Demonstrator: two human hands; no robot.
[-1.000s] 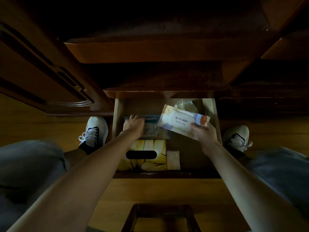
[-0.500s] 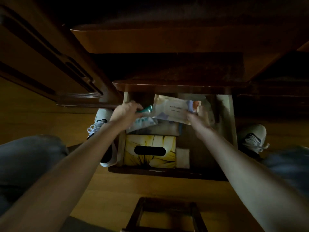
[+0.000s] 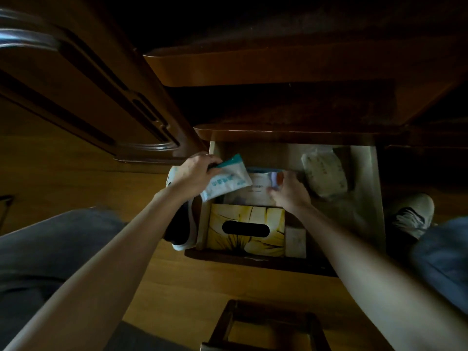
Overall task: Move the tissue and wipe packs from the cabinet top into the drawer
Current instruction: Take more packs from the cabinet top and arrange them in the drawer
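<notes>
The wooden drawer (image 3: pixel 368 188) stands pulled out below the dark cabinet top (image 3: pixel 266 69). My left hand (image 3: pixel 195 173) grips a white and teal wipe pack (image 3: pixel 228 179) and holds it tilted over the drawer's left wall. My right hand (image 3: pixel 288 190) rests low inside the drawer on a white wipe pack with an orange and purple label (image 3: pixel 258 188), fingers on its right end. A yellow tissue box with a black slot (image 3: pixel 247 230) lies at the drawer's front. A pale soft tissue pack (image 3: pixel 325 176) lies at the back right.
A small white packet (image 3: pixel 295 243) sits right of the yellow box. My shoes (image 3: pixel 410 214) stand on the wooden floor either side of the drawer. A carved cabinet door (image 3: pixel 83 92) is at the left, a dark stool frame (image 3: pixel 266 328) near my knees.
My left hand lifted the teal pack up and out toward the drawer's left wall. My right hand lowered the labelled pack from above the drawer down into it.
</notes>
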